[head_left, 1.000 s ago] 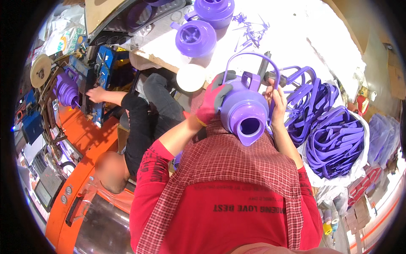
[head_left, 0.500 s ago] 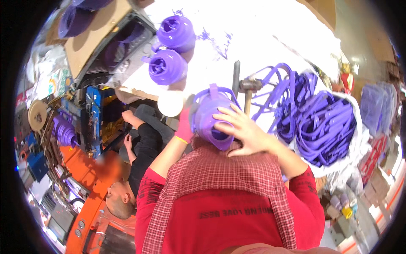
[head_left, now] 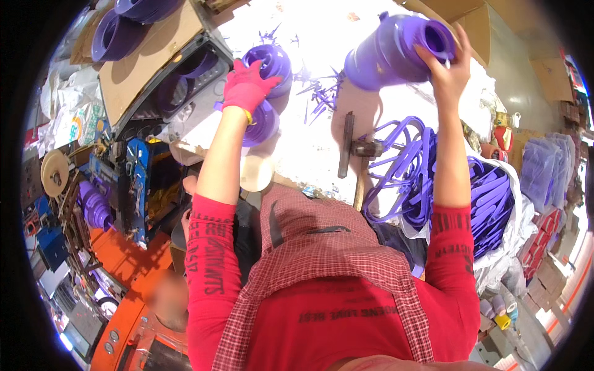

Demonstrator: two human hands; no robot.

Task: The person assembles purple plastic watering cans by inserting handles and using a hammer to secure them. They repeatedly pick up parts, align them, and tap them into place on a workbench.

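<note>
A large purple hollow plastic part, stepped with a round neck, is tilted at the far right of the white table. My bare right hand grips its neck, thumb on the near side, fingers around the rim. At the left, my left hand, in a pink-red glove, reaches over a second purple part. Its fingers and thumb are spread at the opening; whether they press on it is hidden. Nearer me, a third purple part sits partly under my left wrist.
A hammer and a dark rod lie mid-table. Thin purple scraps are scattered beyond. A white bag of purple strips stands right. A cardboard box is at the left, with a person below it.
The purple part moved from in front of my body to the far right in my right hand. My left hand let it go and went left to another part.
</note>
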